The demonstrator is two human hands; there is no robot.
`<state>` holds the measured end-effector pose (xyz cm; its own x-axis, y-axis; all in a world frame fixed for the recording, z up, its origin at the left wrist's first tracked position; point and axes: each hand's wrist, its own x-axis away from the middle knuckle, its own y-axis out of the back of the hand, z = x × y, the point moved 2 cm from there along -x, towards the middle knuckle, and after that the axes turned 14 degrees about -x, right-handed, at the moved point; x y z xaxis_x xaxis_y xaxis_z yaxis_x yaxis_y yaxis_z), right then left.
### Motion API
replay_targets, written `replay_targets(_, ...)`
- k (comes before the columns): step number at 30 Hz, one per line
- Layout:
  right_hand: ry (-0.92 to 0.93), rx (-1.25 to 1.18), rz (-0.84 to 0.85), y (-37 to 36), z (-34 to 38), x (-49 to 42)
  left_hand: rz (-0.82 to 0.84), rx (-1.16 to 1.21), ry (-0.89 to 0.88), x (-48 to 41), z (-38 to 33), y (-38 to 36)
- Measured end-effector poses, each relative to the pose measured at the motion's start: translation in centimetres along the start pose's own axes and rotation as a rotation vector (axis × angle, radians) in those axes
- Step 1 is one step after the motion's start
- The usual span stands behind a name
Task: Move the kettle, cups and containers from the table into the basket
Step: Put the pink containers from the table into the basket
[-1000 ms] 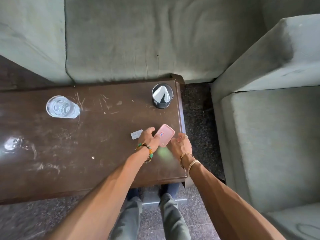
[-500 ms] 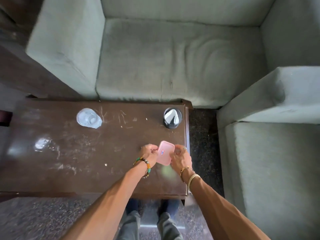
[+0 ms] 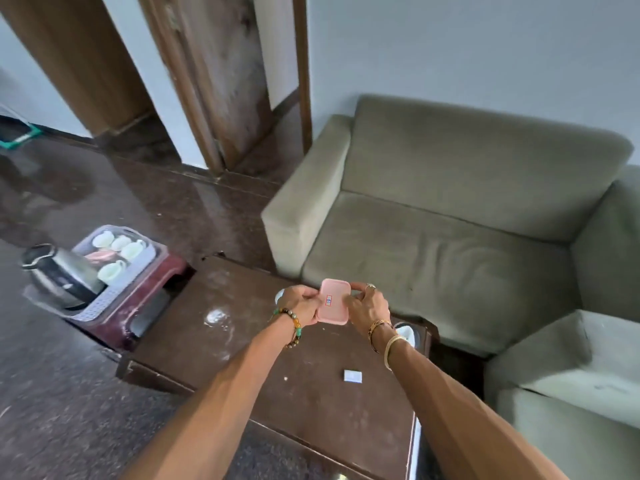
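Below my fingers [image 3: 358,288] is the dark wooden table [image 3: 277,393], its top scuffed and dusty. Nearer to me than my fingers, a small white slip [image 3: 353,375] lies flat on it. Just under the fingers of my right hand, a dark round holder [image 3: 411,336] stands at the table's edge, half hidden by my wrist. Far to the left of my fingers, a maroon stool [image 3: 138,306] stands on the dark polished floor [image 3: 69,393] just beside the table's end. It carries the basket [image 3: 100,306], which holds the kettle [image 3: 59,275] and white cups [image 3: 121,251].

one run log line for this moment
left hand + right hand: hold pink container | over table | basket: kettle, cups inside
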<state>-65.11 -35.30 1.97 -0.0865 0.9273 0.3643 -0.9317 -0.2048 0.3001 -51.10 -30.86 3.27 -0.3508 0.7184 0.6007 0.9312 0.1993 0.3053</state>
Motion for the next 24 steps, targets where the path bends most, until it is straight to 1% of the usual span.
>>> replay_targets(3,0.049,-0.005,0.052,-3.2,2.9,2.4,-0.041,0.054,0.006,2.5,0.3,4.6)
replay_targets(6,0.063,-0.005,0.101,-7.5,4.4,5.1,-0.103,0.076,0.012,4.2,2.4,9.6)
replay_targets(11,0.103,0.048,0.221,-16.7,5.5,10.2,-0.132,0.157,0.057,6.7,8.7,18.7)
replay_targets(15,0.165,0.117,0.351,-25.2,6.4,15.4,-0.2,0.196,0.069,9.8,14.0,26.9)
replay_targets(21,0.279,0.136,0.495,-36.8,11.4,21.6,-0.338,0.221,0.008,13.6,18.4,39.7)
replay_targets(24,0.321,0.141,0.563,-42.2,13.5,23.5,-0.39,0.308,0.01,14.6,20.5,44.9)
